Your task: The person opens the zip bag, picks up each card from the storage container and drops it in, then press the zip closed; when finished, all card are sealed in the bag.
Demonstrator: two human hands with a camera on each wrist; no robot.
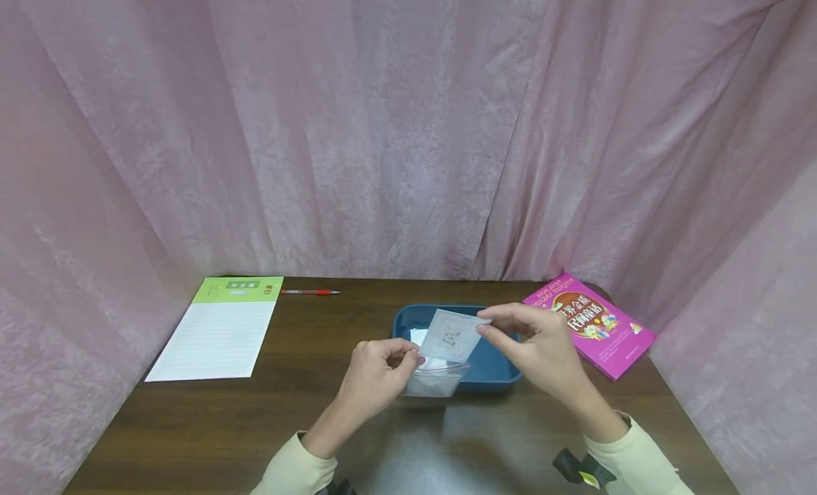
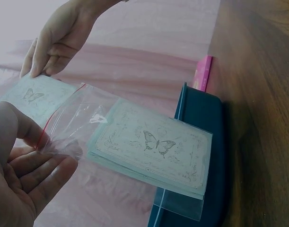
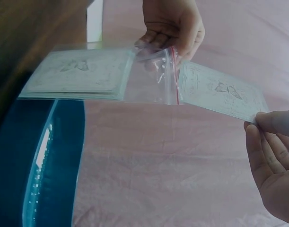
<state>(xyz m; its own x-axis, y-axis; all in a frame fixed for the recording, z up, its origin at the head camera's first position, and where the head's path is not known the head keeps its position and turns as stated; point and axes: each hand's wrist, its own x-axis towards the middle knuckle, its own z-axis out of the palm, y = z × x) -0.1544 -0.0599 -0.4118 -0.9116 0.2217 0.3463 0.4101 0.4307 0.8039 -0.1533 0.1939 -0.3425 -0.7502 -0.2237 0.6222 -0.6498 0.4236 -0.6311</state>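
Note:
My left hand (image 1: 378, 376) pinches the mouth edge of a clear zip-lock bag (image 2: 90, 106) with a red seal line. Inside the bag lies a stack of pale cards (image 2: 153, 146), the top one printed with a butterfly. Between thumb and fingers, my right hand (image 1: 539, 346) holds a single butterfly card (image 1: 450, 336) by its corner, just beyond the bag's mouth. In the right wrist view that card (image 3: 222, 90) has its inner end right by the red seal; whether it is partly inside, I cannot tell. Both hands are above a blue tray (image 1: 491, 367).
Something white (image 1: 418, 336) lies in the tray. To the left are a writing pad (image 1: 217, 339) with a green header and a red pen (image 1: 310, 292). A pink book (image 1: 606, 332) lies at the right. Pink curtains (image 1: 383, 126) enclose the brown table (image 1: 332, 339).

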